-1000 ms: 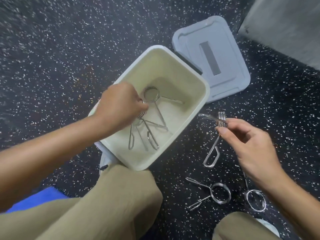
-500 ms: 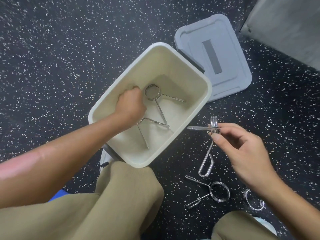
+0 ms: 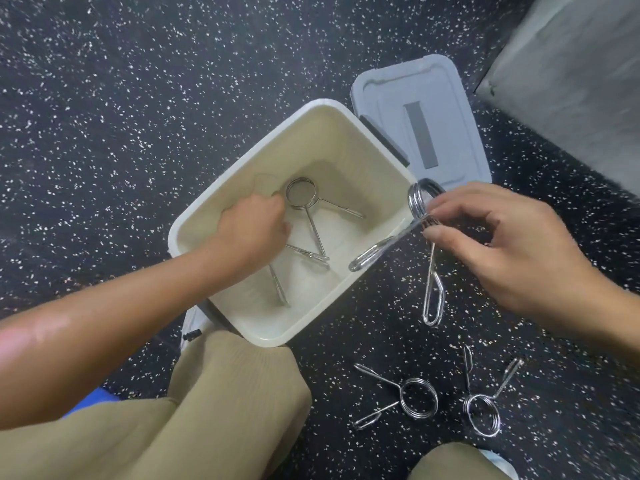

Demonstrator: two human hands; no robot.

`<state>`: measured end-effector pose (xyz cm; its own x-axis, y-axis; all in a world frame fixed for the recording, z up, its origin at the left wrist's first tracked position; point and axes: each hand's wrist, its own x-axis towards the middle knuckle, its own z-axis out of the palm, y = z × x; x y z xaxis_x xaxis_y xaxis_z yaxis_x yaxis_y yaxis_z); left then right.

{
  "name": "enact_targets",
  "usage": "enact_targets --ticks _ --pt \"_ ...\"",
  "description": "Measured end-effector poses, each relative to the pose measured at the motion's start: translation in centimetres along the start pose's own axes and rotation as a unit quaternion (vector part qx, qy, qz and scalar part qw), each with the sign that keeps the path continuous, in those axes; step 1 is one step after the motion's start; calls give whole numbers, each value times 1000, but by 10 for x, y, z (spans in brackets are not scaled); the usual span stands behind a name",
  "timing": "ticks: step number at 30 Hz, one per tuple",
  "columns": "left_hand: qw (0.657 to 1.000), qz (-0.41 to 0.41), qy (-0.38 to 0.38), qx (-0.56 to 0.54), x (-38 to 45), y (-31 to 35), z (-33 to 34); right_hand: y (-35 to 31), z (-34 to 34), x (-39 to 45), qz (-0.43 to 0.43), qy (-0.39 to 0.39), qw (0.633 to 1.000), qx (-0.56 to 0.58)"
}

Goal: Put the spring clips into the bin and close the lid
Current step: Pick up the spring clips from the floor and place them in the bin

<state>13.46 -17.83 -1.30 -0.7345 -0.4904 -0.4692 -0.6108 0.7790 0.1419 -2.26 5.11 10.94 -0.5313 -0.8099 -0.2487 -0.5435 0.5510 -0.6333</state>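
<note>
Head view, landmark: the cream bin point(image 3: 194, 233), standing open on the speckled floor point(image 3: 104, 98).
Step in hand: loading, judged partly done; some clips are in, some are out, and the lid is not yet fitted.
Right hand point(image 3: 512, 258): thumb and fingers pinched together on the coil of a spring clip point(image 3: 420, 206), held just past the bin's right rim. One handle of this clip reaches over the rim into the bin; the other hangs down outside the right wall.
Left hand point(image 3: 252, 226): low inside the bin, fingers curled together. It lies against a clip whose coil is hidden beneath it; whether it grips that clip cannot be told.
Bin contents: one clip with ring visible point(image 3: 300, 192) at the far side of the bin floor, plus the partly hidden clip point(image 3: 306, 252) under the left hand.
Outside the bin: two loose clips on the floor, one point(image 3: 417, 398) near the bin's near-right corner, the second point(image 3: 483, 415) further right.
Lid point(image 3: 446, 98): grey, lying flat on the floor against the bin's far-right rim.
Next move, as judged: carry the held clip fully over the rim and release it, collect the two floor clips, then fit the lid.
</note>
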Motion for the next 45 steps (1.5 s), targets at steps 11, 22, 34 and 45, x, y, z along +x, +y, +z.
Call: enact_targets --ticks 11,22,34,45 --pt "996 53 21 -74 -43 -20 -32 -36 54 107 -156 -82 978 -111" --pt "991 34 10 -131 -73 -49 -52 -18 124 150 -291 -199 881 -315" --pt "988 27 -3 -155 -75 -42 -55 0 130 152 -279 -141 887 -339" --pt "989 77 -2 -128 -71 -16 -56 -10 83 113 -290 -96 922 -239"
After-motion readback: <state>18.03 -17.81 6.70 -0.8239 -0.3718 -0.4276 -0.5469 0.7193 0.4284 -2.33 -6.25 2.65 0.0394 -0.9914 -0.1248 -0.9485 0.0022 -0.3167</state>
